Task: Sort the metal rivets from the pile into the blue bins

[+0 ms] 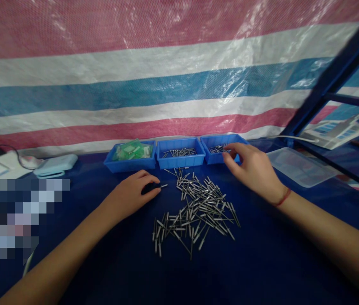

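My left hand (133,190) rests on the blue table cloth, its fingers closed round a small dark tool (152,187) with a metal tip pointing right. A heap of several silver metal pins (198,207) lies just right of it in the middle. My right hand (252,169), with a red string at the wrist, reaches over the front edge of the rightmost blue bin (212,159), fingers curled at the pins inside; whether it holds one I cannot make out.
Three blue bins stand in a row at the back: the left one (111,163) holds green packets, the middle one (179,160) pins. A clear plastic lid (296,167) lies at right, a pale blue case (55,164) at left. A striped tarp hangs behind.
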`<state>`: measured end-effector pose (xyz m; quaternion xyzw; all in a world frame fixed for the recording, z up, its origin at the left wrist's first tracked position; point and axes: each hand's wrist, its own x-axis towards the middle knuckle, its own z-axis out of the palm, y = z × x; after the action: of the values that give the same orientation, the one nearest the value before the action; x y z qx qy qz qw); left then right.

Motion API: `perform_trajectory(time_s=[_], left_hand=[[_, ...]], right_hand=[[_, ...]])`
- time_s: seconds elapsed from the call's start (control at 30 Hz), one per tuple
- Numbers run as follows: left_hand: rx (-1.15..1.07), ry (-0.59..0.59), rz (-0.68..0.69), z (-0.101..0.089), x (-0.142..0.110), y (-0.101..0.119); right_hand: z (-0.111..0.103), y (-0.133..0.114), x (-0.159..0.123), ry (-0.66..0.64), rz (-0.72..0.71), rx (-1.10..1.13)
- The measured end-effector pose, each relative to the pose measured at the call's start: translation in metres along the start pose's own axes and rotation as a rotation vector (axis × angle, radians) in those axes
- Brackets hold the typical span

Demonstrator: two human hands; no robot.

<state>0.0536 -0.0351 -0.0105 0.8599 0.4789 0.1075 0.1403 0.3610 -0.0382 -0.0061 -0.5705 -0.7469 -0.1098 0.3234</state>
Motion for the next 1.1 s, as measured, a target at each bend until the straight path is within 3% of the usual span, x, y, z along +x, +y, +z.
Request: perform_trajectory(time_s=[0.1,0.3,0.6,0.83,0.97,1.1], left_hand=[[-0.001,0.004,0.058,0.006,0.002,0.000],[0.034,0.134,0.098,0.012,0.003,0.020],[-0.206,0.172,0.260,0.013,-0.013,0.063],[-0.467,0.274,0.099,0.019,-0.017,0.068],[-0.670,0.260,0.001,0.022,-0.015,0.070],[-0.700,0.221,-0.049,0.021,-0.015,0.073]], right_hand=[[0.000,-0.016,-0.007,-0.054,-0.086,0.083],[0.000,-0.042,-0.021,-0.225,-0.280,0.234],[-0.008,-0.074,-0.035,-0.365,-0.322,0.515],[-0.003,-0.079,-0.039,-0.380,-0.215,0.649],[-0.002,-0.079,-0.041,-0.372,-0.158,0.705],[-0.001,-0.079,-0.042,-0.371,-0.132,0.729]])
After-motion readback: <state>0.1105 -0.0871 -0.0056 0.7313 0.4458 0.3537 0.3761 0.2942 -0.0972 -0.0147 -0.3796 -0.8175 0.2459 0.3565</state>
